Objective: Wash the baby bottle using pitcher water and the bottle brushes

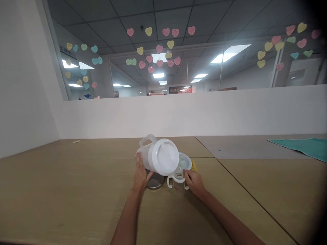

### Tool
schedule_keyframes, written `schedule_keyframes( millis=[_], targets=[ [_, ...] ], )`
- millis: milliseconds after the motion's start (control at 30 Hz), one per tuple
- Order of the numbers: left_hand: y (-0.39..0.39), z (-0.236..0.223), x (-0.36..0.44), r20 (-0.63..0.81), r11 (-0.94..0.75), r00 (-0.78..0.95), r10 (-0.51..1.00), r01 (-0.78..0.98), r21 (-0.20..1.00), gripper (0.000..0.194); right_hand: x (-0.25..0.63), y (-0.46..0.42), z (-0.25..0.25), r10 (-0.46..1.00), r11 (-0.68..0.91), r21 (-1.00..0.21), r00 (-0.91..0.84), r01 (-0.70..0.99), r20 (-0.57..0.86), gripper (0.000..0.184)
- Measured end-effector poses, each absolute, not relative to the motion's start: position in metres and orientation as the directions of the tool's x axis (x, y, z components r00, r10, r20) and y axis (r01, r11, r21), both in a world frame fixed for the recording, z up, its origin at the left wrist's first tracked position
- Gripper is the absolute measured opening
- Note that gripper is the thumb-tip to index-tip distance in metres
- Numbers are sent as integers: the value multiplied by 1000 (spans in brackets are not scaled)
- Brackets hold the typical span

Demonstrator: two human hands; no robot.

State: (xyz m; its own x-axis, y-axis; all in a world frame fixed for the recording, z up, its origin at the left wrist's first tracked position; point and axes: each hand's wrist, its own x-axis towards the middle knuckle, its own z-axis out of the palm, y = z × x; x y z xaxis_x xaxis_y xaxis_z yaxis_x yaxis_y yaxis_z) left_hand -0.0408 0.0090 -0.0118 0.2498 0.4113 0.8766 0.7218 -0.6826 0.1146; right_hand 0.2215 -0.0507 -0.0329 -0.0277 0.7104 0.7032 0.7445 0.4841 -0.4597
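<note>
My left hand [140, 173] grips a white plastic pitcher [158, 154] and holds it tilted on its side, its lid end facing me and its handle up at the back. The pitcher's spout end hangs over a clear two-handled cup [178, 182] standing on the tan table [76, 190]. My right hand [193, 180] is closed on that cup's right side. A round metal lid or bowl [154, 182] lies under the pitcher. A pale blue plate [186, 161] sits just behind the cup, with something yellow [194, 165] at its right edge.
A teal cloth [304, 147] lies at the far right of the table. A low white wall [178, 112] runs along the back, with glass above it bearing several heart stickers. A small pale stick [76, 141] lies at the back left.
</note>
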Motion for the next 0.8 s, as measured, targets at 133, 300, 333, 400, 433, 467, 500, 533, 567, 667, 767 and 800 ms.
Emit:
schedule_keyframes(
  millis=[133, 300, 333, 400, 433, 467, 500, 533, 567, 667, 767, 800],
  targets=[
    [10, -14, -37, 889, -684, 215, 405, 717, 138, 84, 222, -51, -32, 700, 487, -433, -42, 759, 713, 51],
    [5, -15, -30, 876, -543, -105, 470, 748, 381, 94, 222, -51, -34, 703, 477, -426, -43, 769, 709, 50],
    [4, -15, -29, 858, -508, -180, 481, 741, 440, 95, 222, -51, -34, 705, 476, -430, -40, 767, 708, 50],
    [3, -14, -29, 826, -450, -295, 480, 726, 521, 96, 223, -51, -35, 707, 480, -442, -35, 758, 707, 49],
    [2, -13, -30, 815, -426, -337, 472, 722, 545, 96, 223, -51, -36, 709, 481, -450, -32, 752, 705, 49],
    [2, -12, -31, 804, -405, -373, 463, 718, 566, 96, 223, -51, -36, 711, 482, -459, -28, 747, 702, 49],
    [3, -12, -32, 792, -385, -407, 456, 712, 588, 96, 223, -51, -36, 714, 482, -466, -25, 742, 700, 49],
    [3, -12, -32, 776, -366, -441, 451, 701, 611, 96, 223, -51, -36, 716, 481, -470, -22, 740, 697, 50],
    [4, -12, -33, 759, -350, -472, 449, 688, 635, 96, 223, -51, -36, 719, 477, -474, -19, 740, 695, 50],
    [7, -14, -35, 713, -312, -536, 452, 654, 689, 97, 224, -52, -35, 725, 470, -480, -14, 741, 688, 51],
    [9, -16, -36, 699, -293, -548, 459, 650, 701, 97, 224, -52, -35, 730, 471, -487, -16, 735, 683, 51],
    [9, -17, -36, 701, -288, -546, 459, 655, 699, 97, 223, -52, -35, 732, 470, -489, -16, 735, 681, 51]
  ],
)
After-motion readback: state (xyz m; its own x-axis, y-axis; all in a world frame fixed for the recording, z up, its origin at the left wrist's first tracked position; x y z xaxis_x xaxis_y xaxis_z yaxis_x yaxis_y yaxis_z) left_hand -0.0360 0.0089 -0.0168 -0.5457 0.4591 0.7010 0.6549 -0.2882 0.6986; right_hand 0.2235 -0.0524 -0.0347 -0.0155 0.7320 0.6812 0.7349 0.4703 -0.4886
